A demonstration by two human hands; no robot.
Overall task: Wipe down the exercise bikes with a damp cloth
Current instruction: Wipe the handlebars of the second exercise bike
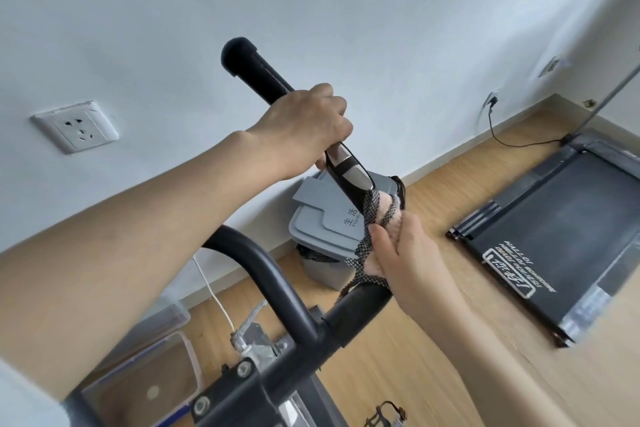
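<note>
The exercise bike's black handlebar (256,69) rises from the stem at the bottom toward the upper left, with a silver pulse sensor (353,170) midway along it. My left hand (304,128) is closed around the bar just above that sensor. My right hand (405,253) presses a cloth (374,215), pinkish with a black-and-white checked edge, around the bar just below the sensor. Part of the cloth is hidden under my palm. A second curved black bar (273,281) crosses in front, lower down.
A grey lidded bin (322,218) stands on the wood floor by the white wall. A black treadmill (561,232) lies at right, its cable running to a wall plug (491,100). A wall socket (76,126) is at left. Clear plastic boxes (152,367) sit at lower left.
</note>
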